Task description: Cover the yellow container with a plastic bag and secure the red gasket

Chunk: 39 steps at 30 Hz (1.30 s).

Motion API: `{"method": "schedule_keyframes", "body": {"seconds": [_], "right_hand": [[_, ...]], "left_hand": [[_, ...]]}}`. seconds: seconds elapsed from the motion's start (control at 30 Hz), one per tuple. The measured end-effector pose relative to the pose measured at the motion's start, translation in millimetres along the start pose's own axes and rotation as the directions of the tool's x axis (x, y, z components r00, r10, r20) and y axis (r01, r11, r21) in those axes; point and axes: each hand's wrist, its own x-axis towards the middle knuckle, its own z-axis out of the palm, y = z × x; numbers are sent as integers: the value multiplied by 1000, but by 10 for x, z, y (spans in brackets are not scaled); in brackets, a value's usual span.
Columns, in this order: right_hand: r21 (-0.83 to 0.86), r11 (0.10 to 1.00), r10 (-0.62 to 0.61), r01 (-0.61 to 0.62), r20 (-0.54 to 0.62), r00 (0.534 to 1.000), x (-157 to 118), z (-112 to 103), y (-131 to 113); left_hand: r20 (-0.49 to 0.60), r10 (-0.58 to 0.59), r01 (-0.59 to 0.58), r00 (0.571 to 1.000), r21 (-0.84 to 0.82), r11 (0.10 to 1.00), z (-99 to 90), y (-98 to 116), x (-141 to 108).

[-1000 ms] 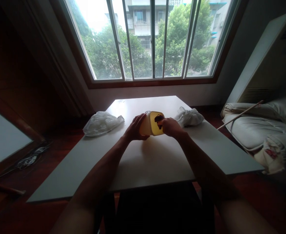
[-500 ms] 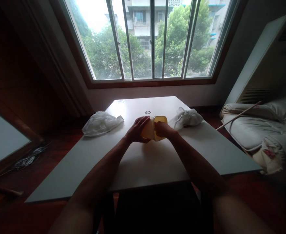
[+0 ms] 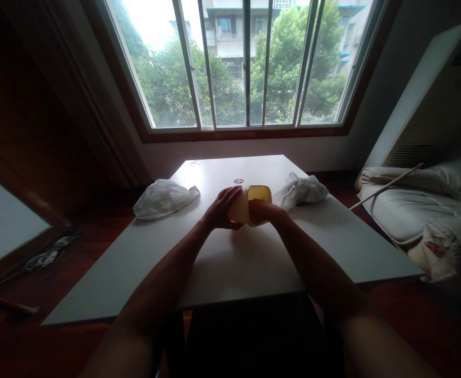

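A yellowish plastic container [image 3: 260, 193] is held tilted on its side over the white table [image 3: 238, 268], its mouth facing right. My left hand [image 3: 227, 208] is wrapped round its left part, near the base. My right hand [image 3: 265, 211] reaches in through the mouth, low against the inner wall. The fingers of that hand are hidden inside the container, so what they hold, if anything, does not show.
A whitish plastic bag [image 3: 165, 199] lies on the table's left side, and a greyish plastic bag [image 3: 303, 190] on its right. Beyond the right edge are a padded pale mattress [image 3: 407, 197] and a thin stick [image 3: 387, 186]. Cables [image 3: 47, 257] lie on the floor at left.
My right hand has shifted lower inside the container, baring more of its upper inner wall. The left hand keeps its hold, and the bags have stayed put.
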Motion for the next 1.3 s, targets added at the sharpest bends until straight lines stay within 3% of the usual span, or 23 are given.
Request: {"method": "schedule_keyframes", "body": {"seconds": [0.1,0.23,0.53,0.63,0.7,0.77,0.83,0.87,0.9,1.0,1.2,1.3], "right_hand": [[-2,999,46,-46,110,993,-141,-151,-26],[117,986,102,-115,116,988,-269,-271,17],[477,877,97,-64,-45,994,-393,-361,314],[636,770,200,-44,-176,964,-395,-364,444],[741,671,388,-18,-331,860,-365,-343,556],[807,590,598,21,-454,661,-320,-305,689],[849,526,734,48,-481,479,-273,-257,824],[870,491,777,52,-464,426,-254,-232,886],[889,455,804,56,-437,403,-238,-206,939],[925,371,825,81,-368,430,-206,-136,1045],[914,277,777,297,-395,491,-138,-34,1076],[917,210,753,338,-373,543,-99,27,1058]], "left_hand": [[-3,-16,16,1000,1,1000,-2,-32,-16],[-44,-39,40,998,10,999,14,-70,-51],[-41,-159,161,986,56,985,91,-152,-141],[-55,-171,174,984,61,983,97,-165,-164],[-76,-188,193,979,69,979,104,-179,-186],[-95,-205,213,974,73,974,113,-197,-209],[-110,-213,221,971,70,973,124,-210,-227],[-116,-213,221,970,65,973,129,-215,-232],[-121,-212,221,970,61,973,133,-217,-236],[-127,-219,228,967,59,972,148,-220,-242],[-139,-244,254,960,63,965,178,-235,-261],[-145,-258,269,955,59,961,189,-241,-273]]}}
